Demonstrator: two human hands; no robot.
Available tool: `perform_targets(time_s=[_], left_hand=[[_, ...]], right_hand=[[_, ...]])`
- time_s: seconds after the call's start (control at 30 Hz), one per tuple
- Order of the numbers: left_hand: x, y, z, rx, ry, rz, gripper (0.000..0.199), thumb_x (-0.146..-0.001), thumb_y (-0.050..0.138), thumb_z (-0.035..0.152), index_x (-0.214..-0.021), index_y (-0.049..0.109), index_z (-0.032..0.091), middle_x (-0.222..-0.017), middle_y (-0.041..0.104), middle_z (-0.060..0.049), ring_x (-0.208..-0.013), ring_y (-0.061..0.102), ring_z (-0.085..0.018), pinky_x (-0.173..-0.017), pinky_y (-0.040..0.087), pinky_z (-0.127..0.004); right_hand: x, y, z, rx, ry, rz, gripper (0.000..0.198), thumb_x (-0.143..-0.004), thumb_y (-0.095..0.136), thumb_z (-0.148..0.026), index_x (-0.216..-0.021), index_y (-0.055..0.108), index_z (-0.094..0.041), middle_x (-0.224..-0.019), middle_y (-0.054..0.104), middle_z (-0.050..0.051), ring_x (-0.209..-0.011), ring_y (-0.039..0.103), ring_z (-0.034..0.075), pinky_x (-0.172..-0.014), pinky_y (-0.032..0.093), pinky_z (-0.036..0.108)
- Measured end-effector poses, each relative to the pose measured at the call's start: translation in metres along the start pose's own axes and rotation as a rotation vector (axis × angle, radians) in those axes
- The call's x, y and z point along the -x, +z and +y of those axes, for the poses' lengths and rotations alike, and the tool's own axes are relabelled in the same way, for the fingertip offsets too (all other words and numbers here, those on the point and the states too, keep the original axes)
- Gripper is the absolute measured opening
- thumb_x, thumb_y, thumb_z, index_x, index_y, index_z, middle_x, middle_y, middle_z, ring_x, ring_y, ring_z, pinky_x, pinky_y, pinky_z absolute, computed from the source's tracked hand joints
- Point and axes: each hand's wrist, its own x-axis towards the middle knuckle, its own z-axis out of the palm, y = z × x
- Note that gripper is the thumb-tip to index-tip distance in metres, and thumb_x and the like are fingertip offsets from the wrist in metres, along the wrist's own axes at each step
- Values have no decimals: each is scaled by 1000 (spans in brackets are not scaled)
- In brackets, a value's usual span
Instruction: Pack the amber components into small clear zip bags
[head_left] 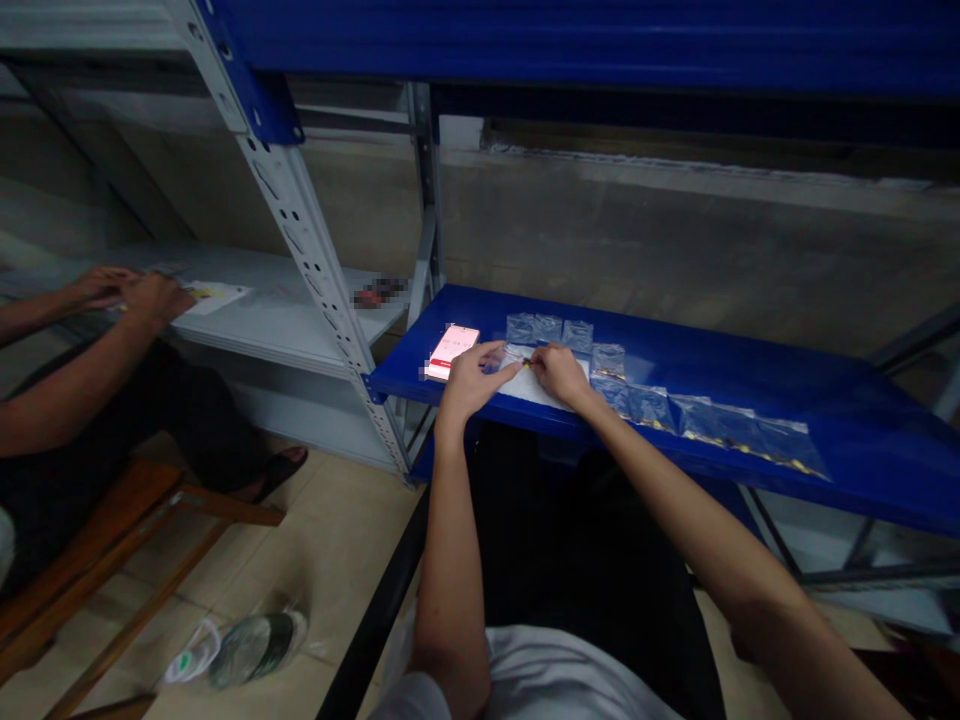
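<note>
Above a white sheet (551, 388) on the blue shelf, my two hands meet close together. My left hand (471, 382) has its thumb and forefinger curved round a small clear plastic bag (513, 354). The fingers of my right hand (561, 374) are pinched at the bag, on a tiny yellow-and-dark piece (526, 364) too small to name. Several clear bags (651, 406) run rightward along the shelf's front, with small yellow and dark bits inside. Further bags (548, 328) lie behind the sheet. A lit phone (454, 350) is beside my left hand.
The blue shelf (697, 362) has a blue beam (600, 45) overhead and a grey perforated post (300, 230) at left. Another person's hands (142, 292) work over the grey shelf (281, 335). A wooden bench (142, 520) and large plastic bottle (259, 645) are below left.
</note>
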Motion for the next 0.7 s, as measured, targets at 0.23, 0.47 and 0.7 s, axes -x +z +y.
perform_targets(time_s=[0.23,0.47,0.7], left_hand=[[0,2,1,-4,-10,-20,49,-80,86,35,-124,75,15,-110,79,-12,-96,73,-22,-89,59,-37],[0,7,-2,-15,-3,-42,50,-80,86,36,-124,75,16,-111,79,-13,-98,73,-23,-90,59,-38],[-1,11,0,45,25,-123,43,-82,84,32,-120,76,16,-108,81,-11,-97,75,-24,-94,59,-39]], right_hand=[[-1,-12,6,-66,6,72,23,-99,53,-10,-110,73,-14,-114,75,16,-105,68,24,-88,46,28],[4,-50,-3,-255,-43,195,16,-90,61,-12,-98,75,-15,-95,78,11,-88,70,22,-79,46,29],[15,-74,-27,-591,-222,25,16,-82,64,-18,-91,77,-15,-75,72,3,-64,60,14,-65,43,27]])
